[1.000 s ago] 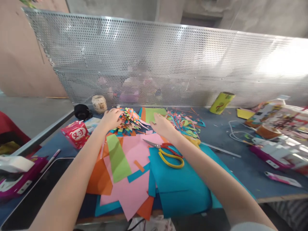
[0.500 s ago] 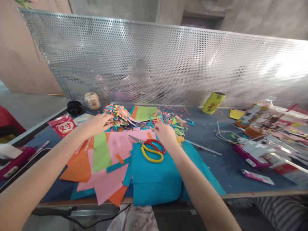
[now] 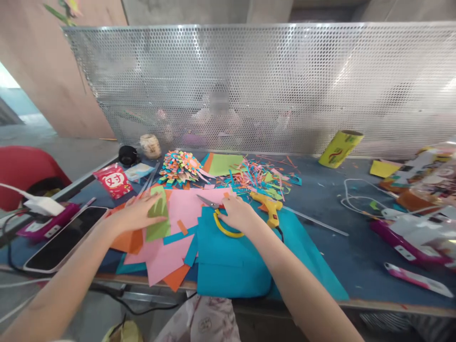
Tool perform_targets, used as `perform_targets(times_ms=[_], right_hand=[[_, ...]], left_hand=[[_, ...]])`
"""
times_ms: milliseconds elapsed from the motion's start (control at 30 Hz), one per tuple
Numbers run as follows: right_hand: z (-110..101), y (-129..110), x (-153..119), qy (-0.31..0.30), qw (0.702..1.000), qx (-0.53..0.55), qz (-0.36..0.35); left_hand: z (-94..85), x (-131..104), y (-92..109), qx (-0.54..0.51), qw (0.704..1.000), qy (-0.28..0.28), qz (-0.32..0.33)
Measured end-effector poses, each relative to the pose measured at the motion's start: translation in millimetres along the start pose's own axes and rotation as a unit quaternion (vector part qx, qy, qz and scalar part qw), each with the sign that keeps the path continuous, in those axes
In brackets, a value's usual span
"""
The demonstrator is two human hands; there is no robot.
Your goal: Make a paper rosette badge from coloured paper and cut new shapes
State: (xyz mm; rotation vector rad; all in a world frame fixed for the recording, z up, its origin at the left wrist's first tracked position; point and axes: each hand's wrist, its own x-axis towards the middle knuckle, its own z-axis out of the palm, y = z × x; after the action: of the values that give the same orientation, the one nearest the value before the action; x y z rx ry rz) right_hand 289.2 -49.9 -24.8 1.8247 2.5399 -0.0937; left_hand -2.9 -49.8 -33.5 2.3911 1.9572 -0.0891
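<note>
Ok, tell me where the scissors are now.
In the head view, the scissors are near the middle, at the right hand, left of the yellow glue gun, blades over pink paper.

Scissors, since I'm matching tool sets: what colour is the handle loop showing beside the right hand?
The handle loop is yellow, best in the head view.

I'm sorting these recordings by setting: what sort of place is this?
Probably a craft worktable: scissors, a yellow glue gun and a heap of thin cut strips in many colours lie on it.
</note>
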Motion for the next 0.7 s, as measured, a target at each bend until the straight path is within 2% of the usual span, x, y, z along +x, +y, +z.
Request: perform_targets(times_ms=[100,133,267,367,467,500,567,700], right_hand=[[1.0,-0.1,-0.4,-0.013,1.000,0.000,0.001],[0.9,-0.8,-0.5,-0.015,1.000,-0.001,0.002],[1.5,-5.9,-1.4,-0.004,1.000,-0.006,0.001],[2.8,-9.9,-2.2,0.026,0.999,-0.004,-0.034],[3.6,-14.0,-3.7,0.068,0.987,0.103,-0.105],[3.9,-15.6,-4.3,0.070,0.974,0.172,-0.130],[5.5,-19.3,-4.8,0.044,0.927,0.332,-0.172],[14.3,-24.9,0.7,-0.032,0.769,0.595,-0.232]], left_hand=[[8.3,-11.6,3.3,-0.025,0.998,-0.048,0.010],[9.8,-14.1,5.1,-0.035,0.998,-0.043,0.017],[11.0,-18.5,7.4,-0.061,0.997,0.008,0.035],[7.4,-21.6,6.5,-0.102,0.993,0.038,0.037],[0.6,-29.3,13.9,-0.155,0.983,0.087,0.034],[-2.0,-32.6,19.3,-0.168,0.979,0.104,0.048],[-7.4,-38.8,33.8,-0.180,0.970,0.128,0.103],[-13.7,-41.0,64.2,-0.168,0.940,0.130,0.267]])
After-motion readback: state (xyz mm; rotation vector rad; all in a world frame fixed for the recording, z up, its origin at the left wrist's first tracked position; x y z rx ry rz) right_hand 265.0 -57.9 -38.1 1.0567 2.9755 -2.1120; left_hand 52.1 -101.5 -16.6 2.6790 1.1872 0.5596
